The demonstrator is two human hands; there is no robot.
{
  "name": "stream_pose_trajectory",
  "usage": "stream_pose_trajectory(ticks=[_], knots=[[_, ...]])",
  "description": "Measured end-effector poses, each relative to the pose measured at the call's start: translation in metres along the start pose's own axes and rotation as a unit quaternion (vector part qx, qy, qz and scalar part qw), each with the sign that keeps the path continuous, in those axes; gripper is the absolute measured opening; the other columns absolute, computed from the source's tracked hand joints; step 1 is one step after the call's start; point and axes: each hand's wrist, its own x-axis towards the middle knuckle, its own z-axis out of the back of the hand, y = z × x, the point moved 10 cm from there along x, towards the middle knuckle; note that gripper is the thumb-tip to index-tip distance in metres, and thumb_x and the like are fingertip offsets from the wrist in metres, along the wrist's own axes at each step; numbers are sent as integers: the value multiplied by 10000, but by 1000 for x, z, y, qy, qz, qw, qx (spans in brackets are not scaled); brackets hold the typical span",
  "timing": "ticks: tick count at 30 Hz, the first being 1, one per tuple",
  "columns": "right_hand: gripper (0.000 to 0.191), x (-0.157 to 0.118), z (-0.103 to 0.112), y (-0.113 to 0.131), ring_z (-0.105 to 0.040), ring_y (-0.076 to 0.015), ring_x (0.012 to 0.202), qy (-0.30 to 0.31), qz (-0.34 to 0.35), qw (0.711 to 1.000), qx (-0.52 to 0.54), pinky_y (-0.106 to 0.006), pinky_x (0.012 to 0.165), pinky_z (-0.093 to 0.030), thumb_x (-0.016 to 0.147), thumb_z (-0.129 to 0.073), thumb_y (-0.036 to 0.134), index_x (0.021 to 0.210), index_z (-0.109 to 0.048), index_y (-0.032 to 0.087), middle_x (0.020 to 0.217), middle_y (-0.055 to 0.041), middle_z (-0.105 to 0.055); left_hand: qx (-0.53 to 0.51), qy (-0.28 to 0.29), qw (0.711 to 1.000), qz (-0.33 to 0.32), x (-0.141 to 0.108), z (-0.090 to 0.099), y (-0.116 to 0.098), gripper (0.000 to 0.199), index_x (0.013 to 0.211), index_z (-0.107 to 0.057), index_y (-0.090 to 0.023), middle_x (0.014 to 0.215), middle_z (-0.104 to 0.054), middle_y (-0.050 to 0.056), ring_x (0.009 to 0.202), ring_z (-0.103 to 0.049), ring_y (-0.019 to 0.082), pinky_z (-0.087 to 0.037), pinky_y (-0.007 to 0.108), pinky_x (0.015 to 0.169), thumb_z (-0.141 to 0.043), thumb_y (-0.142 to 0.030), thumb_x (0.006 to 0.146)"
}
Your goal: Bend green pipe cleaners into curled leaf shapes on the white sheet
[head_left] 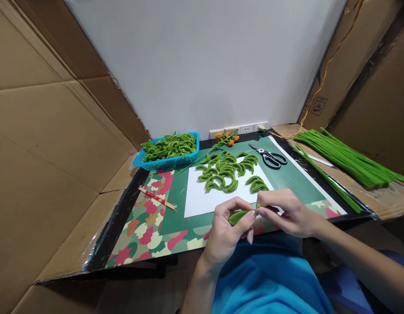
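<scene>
Near the table's front edge, my left hand [230,226] pinches a green fuzzy leaf-shaped piece [237,216] between thumb and fingers. My right hand [283,212] is closed on the right tip of the same piece, its thumb and index finger close to my left fingertips. Just beyond my hands lies a white sheet [195,203] with several curved green fuzzy pieces [221,170] in a loose pile. A smaller group of curved pieces [257,184] sits at the sheet's right side.
A blue basket [166,163] heaped with green pieces stands back left. Red-wrapped chopsticks [157,198] lie at left. Black-handled scissors [270,158] and an orange-and-green fuzzy ornament [226,138] are at the back. Long green stems [349,159] lie on cardboard at right.
</scene>
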Motion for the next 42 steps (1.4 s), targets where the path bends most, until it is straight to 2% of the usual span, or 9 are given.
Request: stream_pose_trajectory(ticks=[5, 11, 13, 18, 23, 28, 31, 34, 42], knots=[[431, -6, -22, -42, -323, -89, 501, -5, -226, 930, 290, -253, 482, -237, 992, -622, 432, 649, -549, 181, 546, 45, -417, 247, -28, 958, -141, -2, 0, -33, 129, 949, -704, -165, 821, -703, 35, 700, -660, 136, -514, 250, 677, -653, -266, 1011], [464, -21, -58, -78, -125, -49, 440, -64, -400, 762, 505, -230, 422, -94, 854, -698, 364, 581, -347, 227, 520, 104, -266, 576, 21, 714, -397, -16, -28, -46, 206, 1096, -699, -127, 848, -719, 91, 738, -647, 195, -475, 313, 681, -512, -81, 1021], [481, -18, -57, -79, -132, -51, 440, -59, -383, 786, 482, -231, 424, -101, 874, -706, 418, 597, -363, 226, 522, 104, -284, 564, 4, 736, -374, -11, -20, -44, 209, 1103, -691, -141, 864, -713, 84, 761, -654, 192, -489, 306, 702, -506, -82, 1026], [389, -4, -25, -65, -389, -107, 587, -50, -241, 949, 198, -249, 553, -300, 1022, -593, 492, 779, -546, 191, 657, 36, -492, 349, -86, 916, -180, 4, 17, -28, 118, 1037, -687, -193, 910, -717, 41, 822, -686, 164, -527, 269, 780, -588, -257, 1045], [314, -4, -16, -49, -434, -118, 654, -47, -159, 985, 51, -271, 637, -324, 1089, -501, 398, 869, -581, 190, 740, 21, -524, 199, -79, 976, -40, 7, 23, 0, 248, 1031, -651, -187, 636, -591, -41, 539, -570, 118, -476, 229, 568, -617, -432, 1027], [493, -9, -34, -71, -278, -76, 485, -53, -271, 902, 331, -237, 463, -229, 969, -663, 536, 662, -468, 204, 557, 77, -356, 326, -72, 931, -148, 4, 16, -21, 173, 1049, -659, -183, 885, -702, 35, 720, -674, 149, -526, 251, 673, -555, -321, 1064], [562, -18, -60, -80, -63, -37, 402, -21, -379, 774, 507, -219, 374, -88, 831, -792, 536, 622, -364, 237, 476, 150, -169, 508, -31, 799, -320, -9, -9, -41, 212, 1094, -685, -168, 951, -724, 89, 851, -680, 203, -527, 316, 773, -476, -156, 1062], [543, -17, -64, -79, -34, -32, 402, -11, -396, 746, 536, -207, 369, -75, 825, -804, 514, 633, -381, 233, 469, 164, -152, 571, -23, 724, -387, -17, -18, -45, 234, 1126, -692, -158, 926, -728, 100, 840, -667, 214, -515, 334, 770, -480, -101, 1042], [418, 4, -15, -48, -396, -111, 640, -37, -175, 976, 121, -253, 597, -305, 1045, -576, 477, 754, -566, 177, 686, 24, -500, 161, -44, 986, -14, 11, 24, 3, 258, 1021, -657, -173, 660, -655, -10, 572, -611, 138, -489, 246, 616, -620, -429, 1022]])
